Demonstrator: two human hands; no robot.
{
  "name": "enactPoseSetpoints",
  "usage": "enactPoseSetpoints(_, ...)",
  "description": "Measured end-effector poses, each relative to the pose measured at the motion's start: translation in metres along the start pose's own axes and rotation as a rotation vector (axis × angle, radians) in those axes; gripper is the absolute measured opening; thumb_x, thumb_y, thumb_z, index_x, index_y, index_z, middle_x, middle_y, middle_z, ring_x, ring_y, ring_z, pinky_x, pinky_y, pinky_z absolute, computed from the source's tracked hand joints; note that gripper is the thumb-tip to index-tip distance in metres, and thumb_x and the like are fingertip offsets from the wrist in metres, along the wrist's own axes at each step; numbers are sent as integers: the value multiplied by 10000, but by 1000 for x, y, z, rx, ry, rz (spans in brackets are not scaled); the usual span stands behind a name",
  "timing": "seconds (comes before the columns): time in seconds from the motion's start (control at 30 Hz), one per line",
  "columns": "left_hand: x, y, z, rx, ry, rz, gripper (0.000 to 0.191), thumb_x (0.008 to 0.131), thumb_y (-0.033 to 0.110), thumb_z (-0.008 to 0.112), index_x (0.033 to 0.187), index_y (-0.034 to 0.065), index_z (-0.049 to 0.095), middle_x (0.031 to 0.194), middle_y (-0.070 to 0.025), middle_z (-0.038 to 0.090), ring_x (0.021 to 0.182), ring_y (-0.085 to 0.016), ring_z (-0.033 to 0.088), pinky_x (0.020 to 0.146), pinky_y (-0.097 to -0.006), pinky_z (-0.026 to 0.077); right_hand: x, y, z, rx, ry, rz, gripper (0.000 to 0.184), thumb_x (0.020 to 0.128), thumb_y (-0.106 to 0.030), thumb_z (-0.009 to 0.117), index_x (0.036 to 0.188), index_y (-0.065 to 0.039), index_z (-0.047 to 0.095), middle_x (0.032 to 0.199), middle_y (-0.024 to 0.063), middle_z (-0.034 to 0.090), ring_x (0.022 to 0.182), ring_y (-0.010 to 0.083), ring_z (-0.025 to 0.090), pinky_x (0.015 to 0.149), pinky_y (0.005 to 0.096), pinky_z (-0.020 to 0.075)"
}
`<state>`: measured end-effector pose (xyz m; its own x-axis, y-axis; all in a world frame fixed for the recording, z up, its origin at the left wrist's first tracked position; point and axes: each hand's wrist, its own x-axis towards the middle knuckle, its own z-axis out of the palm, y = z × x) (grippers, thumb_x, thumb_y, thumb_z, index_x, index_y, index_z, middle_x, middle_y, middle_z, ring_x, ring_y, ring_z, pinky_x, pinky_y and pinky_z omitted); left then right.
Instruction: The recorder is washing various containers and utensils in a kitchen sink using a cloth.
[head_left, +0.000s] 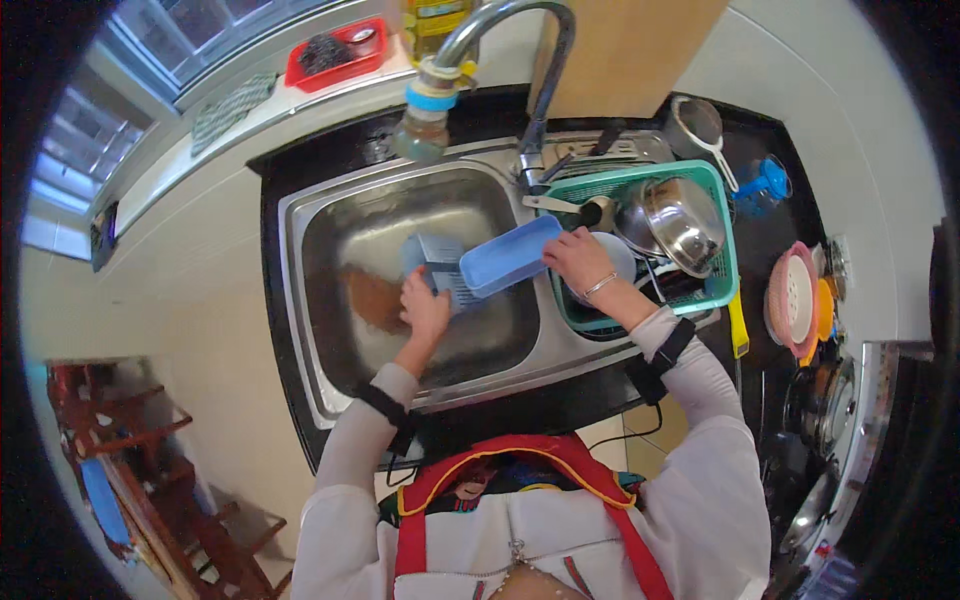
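Observation:
A shallow blue plastic tray (510, 256) spans the rim between the sink basin and the green basket. My right hand (581, 262) grips its right end, over the basket's left side. Down in the stainless steel sink (480, 360), my left hand (426, 307) has its fingers on a blue-grey slotted plastic piece (442, 262), which sits partly behind the tray's left end. To the left of that hand lies a blurred brown object (373, 298) on the sink bottom; its kind is unclear.
A curved tap (555, 67) with a filter (426, 124) overhangs the sink. The green basket (731, 247) holds metal bowls (686, 225) and utensils. Beyond it are a strainer (694, 124) and a yellow-handled tool (739, 322). On the ledge stands a red tray (292, 79).

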<state>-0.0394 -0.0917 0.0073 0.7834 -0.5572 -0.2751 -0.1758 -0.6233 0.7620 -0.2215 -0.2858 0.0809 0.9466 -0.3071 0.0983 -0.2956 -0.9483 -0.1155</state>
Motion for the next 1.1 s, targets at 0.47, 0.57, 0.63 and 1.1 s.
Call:
enactPoseSetpoints(0.47, -74, 121, -22, -108, -745, 668, 743, 634, 70, 682, 1254, 66, 273, 1194, -130, 362, 1090, -240, 394, 897, -327, 341, -42, 14, -133, 678, -186, 407, 243, 756, -274, 553, 818, -40, 580, 779, 133, 579, 717, 270, 551, 664, 328, 426)
enactPoseSetpoints(0.57, -75, 134, -8, -429, -859, 340, 565, 731, 136, 624, 1188, 23, 311, 1055, -103, 463, 968, -163, 462, 788, -266, 396, -67, 15, -157, 734, -136, 483, 312, 765, -261, 563, 990, -46, 543, 909, 107, 568, 760, 192, 536, 684, 290, 426)
enactPoseSetpoints(0.63, -82, 140, -1, -482, -934, 335, 557, 737, 137, 618, 1192, 34, 314, 1057, -88, 456, 952, -147, 456, 762, -269, 409, -98, 16, -158, 766, 63, 478, 419, 776, -203, 571, 1153, -66, 447, 993, 48, 518, 738, 105, 486, 636, 231, 418)
enactPoseSetpoints(1.1, -116, 219, 41, -777, -1116, 61, 622, 802, 224, 544, 1290, 105, 177, 1154, -128, 370, 878, -180, 520, 702, -268, 450, -124, 31, -158, 1663, 751, 1037, 603, 714, -201, 654, 1154, -63, 266, 990, 132, 489, 760, 211, 584, 582, 340, 536)
